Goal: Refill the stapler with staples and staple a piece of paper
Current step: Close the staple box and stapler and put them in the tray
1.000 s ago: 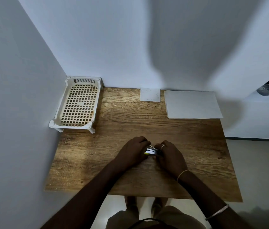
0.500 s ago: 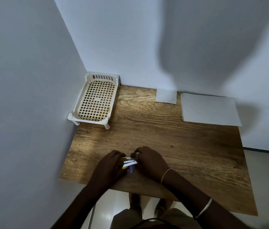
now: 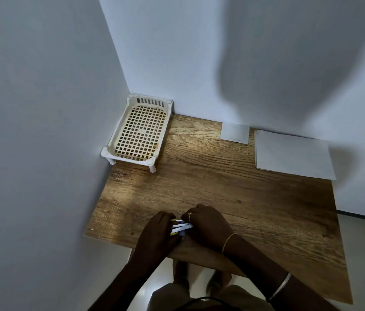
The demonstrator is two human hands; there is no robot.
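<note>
Both hands, left hand and right hand, grip a small stapler, white and yellow, mostly hidden between their fingers.

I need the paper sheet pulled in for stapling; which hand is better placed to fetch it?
Probably the right hand. The paper sheet lies at the table's far right corner, on that hand's side, with bare wood between. The left hand can hold the stapler.

Bare forearms; right wrist wears a thin gold bangle.
</note>
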